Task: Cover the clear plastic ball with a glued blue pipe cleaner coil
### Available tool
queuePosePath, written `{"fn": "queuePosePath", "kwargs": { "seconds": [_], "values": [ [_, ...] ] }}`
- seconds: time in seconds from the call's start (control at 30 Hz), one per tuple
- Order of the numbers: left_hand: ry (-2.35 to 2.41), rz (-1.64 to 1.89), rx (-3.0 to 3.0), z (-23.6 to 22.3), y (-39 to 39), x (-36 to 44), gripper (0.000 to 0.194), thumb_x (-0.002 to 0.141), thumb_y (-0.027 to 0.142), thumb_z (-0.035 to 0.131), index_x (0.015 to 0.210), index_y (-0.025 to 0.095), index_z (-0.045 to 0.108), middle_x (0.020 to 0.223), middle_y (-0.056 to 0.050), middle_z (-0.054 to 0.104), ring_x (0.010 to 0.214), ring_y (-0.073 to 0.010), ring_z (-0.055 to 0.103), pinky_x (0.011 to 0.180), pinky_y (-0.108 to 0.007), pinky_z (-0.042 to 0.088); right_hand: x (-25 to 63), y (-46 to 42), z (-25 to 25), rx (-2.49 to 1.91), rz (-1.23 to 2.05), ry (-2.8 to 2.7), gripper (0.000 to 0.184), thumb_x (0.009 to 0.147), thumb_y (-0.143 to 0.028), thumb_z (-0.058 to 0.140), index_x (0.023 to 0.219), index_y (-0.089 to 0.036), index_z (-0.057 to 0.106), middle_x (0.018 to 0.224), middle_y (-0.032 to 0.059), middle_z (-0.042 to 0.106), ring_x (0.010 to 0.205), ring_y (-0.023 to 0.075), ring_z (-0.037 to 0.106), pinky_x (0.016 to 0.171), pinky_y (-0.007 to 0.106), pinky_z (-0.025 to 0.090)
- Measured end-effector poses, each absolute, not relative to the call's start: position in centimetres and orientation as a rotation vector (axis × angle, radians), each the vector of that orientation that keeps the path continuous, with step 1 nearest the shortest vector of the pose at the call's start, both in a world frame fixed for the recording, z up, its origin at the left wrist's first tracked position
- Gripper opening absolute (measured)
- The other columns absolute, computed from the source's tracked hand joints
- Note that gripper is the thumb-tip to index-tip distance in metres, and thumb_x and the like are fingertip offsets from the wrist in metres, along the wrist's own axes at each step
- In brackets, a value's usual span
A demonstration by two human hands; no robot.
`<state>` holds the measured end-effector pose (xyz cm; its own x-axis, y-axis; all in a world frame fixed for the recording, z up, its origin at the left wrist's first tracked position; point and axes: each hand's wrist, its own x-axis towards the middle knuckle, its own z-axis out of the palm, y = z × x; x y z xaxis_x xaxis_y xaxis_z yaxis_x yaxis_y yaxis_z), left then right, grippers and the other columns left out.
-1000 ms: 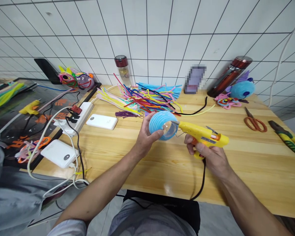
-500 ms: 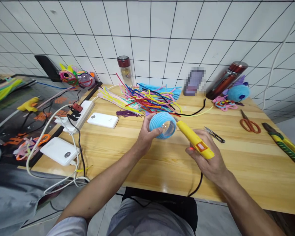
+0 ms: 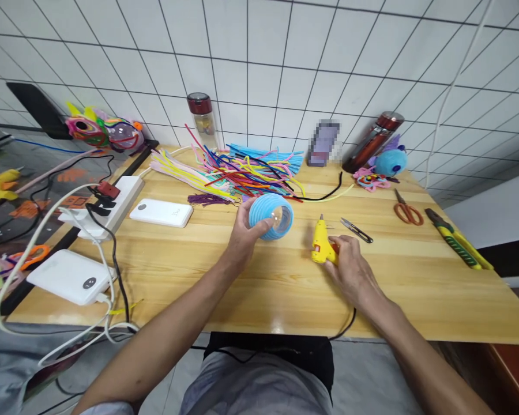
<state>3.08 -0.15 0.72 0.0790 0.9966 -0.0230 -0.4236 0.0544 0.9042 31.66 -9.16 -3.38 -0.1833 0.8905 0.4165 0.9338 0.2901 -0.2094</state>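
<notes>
My left hand grips a clear round shell wrapped in rings of blue pipe cleaner, its open end facing right and my thumb over the rim. To the right, my right hand has its fingers around the handle of a yellow hot glue gun. The gun is low at the tabletop, nozzle pointing to the wall; I cannot tell if it rests fully on the wood. Its black cord runs over the table's front edge. Just beyond my right hand lie small thread snips.
Loose coloured pipe cleaners are heaped at the back. Scissors and pliers lie right. White power banks and a power strip with tangled cables take up the left. A glass bottle and a red flask are by the wall.
My right hand has lowered the glue gun from beside the blue-wrapped shell to the tabletop, turning its nozzle toward the wall. The view has shifted right; my left hand still holds the shell.
</notes>
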Motion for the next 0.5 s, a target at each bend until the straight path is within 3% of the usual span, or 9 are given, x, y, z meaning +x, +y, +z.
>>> {"fn": "queuePosePath", "kwargs": {
  "seconds": [0.23,0.5],
  "values": [
    [0.895,1.299,0.888,0.7,0.0,3.1,0.08,0.067,0.043,0.096,0.135,0.023,0.057,0.125,-0.005,0.071,0.113,-0.0228,0.068,0.102,-0.037,0.056,31.6,-8.9,-3.7,-1.654,-0.084,-2.18,0.044,0.101,-0.028,0.06,0.141,-0.014,0.05,0.129,0.0215,0.06,0.114,0.0358,0.07,0.092,0.053,0.066],
    [0.873,1.273,0.906,0.7,-0.2,3.4,0.081,0.066,0.045,0.098,0.133,0.023,0.057,0.128,-0.007,0.071,0.117,-0.0246,0.069,0.106,-0.039,0.056,30.3,-9.2,-0.1,-1.595,-0.161,-2.122,0.038,0.1,-0.036,0.07,0.132,-0.019,0.059,0.126,0.0196,0.068,0.117,0.0379,0.068,0.096,0.057,0.062]
  ]
}}
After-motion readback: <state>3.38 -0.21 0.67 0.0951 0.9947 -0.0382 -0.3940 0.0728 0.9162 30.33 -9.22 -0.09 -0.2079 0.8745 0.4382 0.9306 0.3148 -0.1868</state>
